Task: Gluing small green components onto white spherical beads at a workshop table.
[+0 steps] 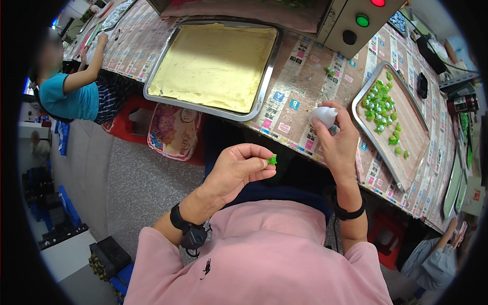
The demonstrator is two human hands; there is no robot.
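Note:
My left hand (239, 169) pinches a small bright green piece (273, 159) between thumb and fingertips, in front of my body and short of the table edge. Its exact kind is too small to make out. My right hand (339, 140) is wrapped round a small white squeeze bottle (325, 117), its nozzle pointing right, over the table's near edge. Right of that hand lies a metal tray (365, 91) with a heap of small green pieces (380, 108), several of them with white round parts. A larger metal tray (262, 96), lined with a pale yellow sheet (213, 66), stands left of the bottle.
A metal box with a green button (362, 21) stands at the table's back. One stray green piece (329, 71) lies near it. At the left, a person in a teal shirt (76, 99) works at the same table; another person (432, 262) is at the lower right. Red stools (129, 119) sit below.

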